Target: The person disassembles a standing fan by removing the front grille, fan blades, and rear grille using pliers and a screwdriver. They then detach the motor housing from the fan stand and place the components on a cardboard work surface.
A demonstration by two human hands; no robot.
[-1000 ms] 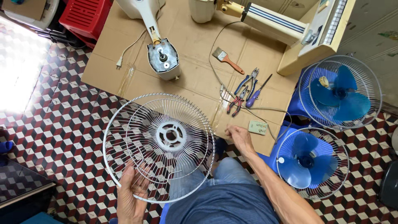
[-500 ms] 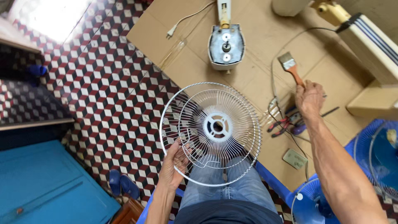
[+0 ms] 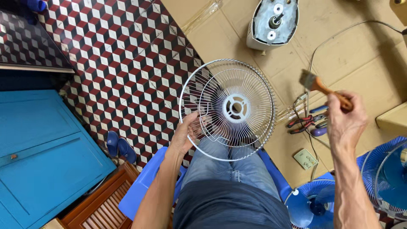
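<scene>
The left hand (image 3: 185, 136) is closed on the lower left rim of a round white wire fan guard (image 3: 229, 109), fingers hooked through the spokes and thumb over the outer ring, so the guard stands propped over the person's knees with its open face turned up toward the camera. The right hand (image 3: 345, 121) is wrapped tight around the wooden handle of a small paintbrush (image 3: 319, 86), held raised to the right of the guard with the bristles pointing toward it and still apart from the wires. Gripping the guard at one edge leaves nearly all the grille free on the brush's side. Beyond the guard, on the flattened cardboard sheet (image 3: 364, 55) that covers this part of the tiled floor, a grey fan motor housing (image 3: 273, 23) sits near the top edge with its shaft upward. Pliers and screwdrivers (image 3: 307, 122) lie just beneath the raised brush, and a small pale switch panel (image 3: 306, 158) lies near them. Blue fan blades in another guard (image 3: 388, 178) sit at the right edge, well apart. The person sits on a blue plastic stool (image 3: 142, 188).
</scene>
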